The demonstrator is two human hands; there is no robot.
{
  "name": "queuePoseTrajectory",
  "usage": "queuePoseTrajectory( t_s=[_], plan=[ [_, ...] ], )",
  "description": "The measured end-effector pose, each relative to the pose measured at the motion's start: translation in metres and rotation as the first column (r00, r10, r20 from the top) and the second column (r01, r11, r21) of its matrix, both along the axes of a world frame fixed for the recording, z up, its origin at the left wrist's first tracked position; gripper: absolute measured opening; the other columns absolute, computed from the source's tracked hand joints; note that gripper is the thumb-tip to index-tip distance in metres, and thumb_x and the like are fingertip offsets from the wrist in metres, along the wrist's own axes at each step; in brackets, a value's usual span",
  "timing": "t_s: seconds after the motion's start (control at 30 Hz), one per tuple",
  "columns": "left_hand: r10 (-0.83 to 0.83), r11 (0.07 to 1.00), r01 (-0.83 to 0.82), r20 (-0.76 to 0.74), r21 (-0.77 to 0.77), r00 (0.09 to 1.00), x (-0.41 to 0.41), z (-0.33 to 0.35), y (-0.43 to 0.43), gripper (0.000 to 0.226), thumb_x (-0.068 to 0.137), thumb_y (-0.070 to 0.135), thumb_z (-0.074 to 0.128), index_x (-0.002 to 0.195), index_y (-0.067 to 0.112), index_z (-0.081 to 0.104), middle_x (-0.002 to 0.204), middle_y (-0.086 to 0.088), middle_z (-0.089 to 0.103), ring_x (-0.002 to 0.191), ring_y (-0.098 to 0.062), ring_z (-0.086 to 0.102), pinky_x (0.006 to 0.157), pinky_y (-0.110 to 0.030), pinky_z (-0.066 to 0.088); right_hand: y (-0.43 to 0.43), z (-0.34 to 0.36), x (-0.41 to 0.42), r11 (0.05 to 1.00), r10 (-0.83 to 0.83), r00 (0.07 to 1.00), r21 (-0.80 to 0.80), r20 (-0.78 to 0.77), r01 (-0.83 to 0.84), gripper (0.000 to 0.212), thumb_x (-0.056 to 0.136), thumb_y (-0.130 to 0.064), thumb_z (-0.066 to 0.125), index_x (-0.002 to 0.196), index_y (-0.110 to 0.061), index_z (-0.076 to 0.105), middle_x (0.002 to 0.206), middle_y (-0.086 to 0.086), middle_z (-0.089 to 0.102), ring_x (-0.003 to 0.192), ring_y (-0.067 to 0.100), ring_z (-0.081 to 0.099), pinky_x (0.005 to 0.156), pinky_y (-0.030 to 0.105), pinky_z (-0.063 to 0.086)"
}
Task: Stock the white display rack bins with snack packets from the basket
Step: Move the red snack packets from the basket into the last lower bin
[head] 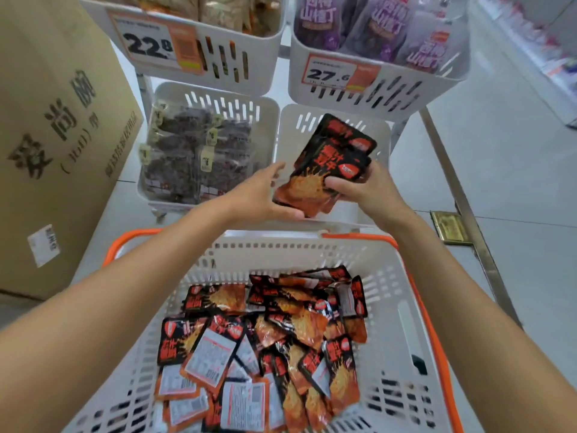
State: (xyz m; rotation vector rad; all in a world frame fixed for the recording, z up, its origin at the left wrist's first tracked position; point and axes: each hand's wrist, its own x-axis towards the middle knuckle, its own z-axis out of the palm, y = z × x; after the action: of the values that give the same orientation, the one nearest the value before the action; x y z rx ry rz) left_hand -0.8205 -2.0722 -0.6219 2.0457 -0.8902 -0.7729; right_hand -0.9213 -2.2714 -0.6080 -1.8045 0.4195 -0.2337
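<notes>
- Right hand (370, 190) grips the packets (327, 160); left hand (260, 195), fingers straight, steadies their edge;
- square them first, then lower together into the bin (288, 132), faces forward.

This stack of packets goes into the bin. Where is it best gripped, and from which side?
Grip the stack across its lower, orange end, from the right, as the right hand does: the flat packets are fanned, so one pinch likely holds all, leaving the black top free to enter the bin.
</notes>
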Motion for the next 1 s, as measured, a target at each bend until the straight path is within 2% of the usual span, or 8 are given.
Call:
queuePoseTrajectory(
  t_s=[0.17,0.23,0.3,0.43,0.57,0.7,0.83,1.0],
  plan=[
    [0.009,0.997,-0.006,-0.042,0.076,0.999,0.025,-0.049,-0.011,0.09,0.089,0.025,0.073,0.157,0.023,0.013,0.154,0.007,0.033,0.133,-0.001,0.032,0.094,-0.004,0.023,-0.035,-0.068,0.06,0.973,-0.154,0.987,-0.169,0.035,0.158,0.043,0.077,-0.007,0.081,0.116,-0.007,0.062,0.107,0.006,0.069,0.092,0.01,0.066,0.083,0.025,0.054],
    [0.051,0.994,-0.044,-0.078,0.095,0.996,0.03,-0.064,-0.014,0.095,0.089,0.026,0.073,0.158,0.025,0.007,0.154,0.008,0.033,0.136,-0.004,0.032,0.099,-0.009,0.025,-0.037,-0.097,0.076,0.981,0.039,0.991,-0.185,-0.128,-0.062,0.048,0.076,-0.004,0.081,0.118,-0.015,0.061,0.119,0.005,0.064,0.102,0.003,0.062,0.097,0.027,0.05],
    [0.053,0.995,-0.045,-0.085,0.09,0.995,0.034,-0.081,-0.015,0.097,0.088,0.026,0.074,0.159,0.028,0.007,0.155,0.01,0.034,0.14,-0.008,0.036,0.104,-0.014,0.028,-0.042,-0.114,0.08,0.927,0.289,0.888,-0.125,-0.358,-0.353,0.058,0.079,-0.007,0.08,0.129,-0.023,0.056,0.136,0.003,0.054,0.124,0.01,0.052,0.112,0.034,0.038],
    [0.075,0.996,-0.068,-0.133,0.057,0.988,0.04,-0.103,-0.014,0.1,0.087,0.025,0.075,0.159,0.031,0.004,0.16,0.009,0.029,0.141,-0.011,0.037,0.118,-0.031,0.031,-0.066,-0.115,0.077,0.858,0.507,0.696,0.215,-0.508,-0.467,0.089,0.079,-0.039,0.08,0.152,-0.037,0.028,0.151,-0.013,0.036,0.133,0.011,0.044,0.112,0.033,0.039],
    [0.09,0.996,-0.091,-0.183,0.004,0.979,0.044,-0.112,-0.012,0.099,0.085,0.025,0.076,0.158,0.035,0.01,0.157,0.01,0.036,0.14,-0.008,0.039,0.119,-0.039,0.032,-0.049,-0.122,0.082,0.856,0.492,0.762,0.073,-0.42,-0.512,0.064,0.09,-0.032,0.07,0.146,-0.029,0.038,0.141,-0.006,0.048,0.126,0.015,0.054,0.107,0.031,0.044],
    [0.101,0.995,-0.103,-0.179,0.001,0.979,0.045,-0.113,-0.011,0.097,0.086,0.024,0.075,0.158,0.033,0.012,0.156,0.011,0.037,0.141,-0.007,0.038,0.119,-0.039,0.031,-0.05,-0.119,0.093,0.893,0.377,0.823,-0.071,-0.424,-0.445,0.063,0.086,-0.029,0.075,0.141,-0.031,0.046,0.152,-0.007,0.029,0.143,0.012,0.025,0.109,0.025,0.025],
    [0.122,0.992,-0.122,-0.169,0.008,0.978,0.04,-0.107,-0.012,0.089,0.088,0.02,0.073,0.157,0.032,0.019,0.152,0.011,0.043,0.138,-0.007,0.041,0.118,-0.037,0.033,-0.041,-0.116,0.091,0.88,0.412,0.79,-0.026,-0.454,-0.474,0.057,0.088,-0.023,0.074,0.138,-0.025,0.049,0.144,-0.003,0.041,0.134,0.018,0.04,0.102,0.022,0.037],
    [0.112,0.989,-0.096,-0.136,0.116,0.984,0.036,-0.089,-0.005,0.088,0.085,0.042,0.074,0.156,0.025,0.025,0.155,0.006,0.041,0.141,-0.014,0.04,0.118,-0.042,0.034,-0.023,-0.076,0.056,0.923,0.151,0.953,-0.307,-0.263,-0.231,0.057,0.085,-0.033,0.075,0.137,-0.037,0.051,0.151,-0.007,0.039,0.135,0.006,0.039,0.11,0.023,0.03]
  ],
)
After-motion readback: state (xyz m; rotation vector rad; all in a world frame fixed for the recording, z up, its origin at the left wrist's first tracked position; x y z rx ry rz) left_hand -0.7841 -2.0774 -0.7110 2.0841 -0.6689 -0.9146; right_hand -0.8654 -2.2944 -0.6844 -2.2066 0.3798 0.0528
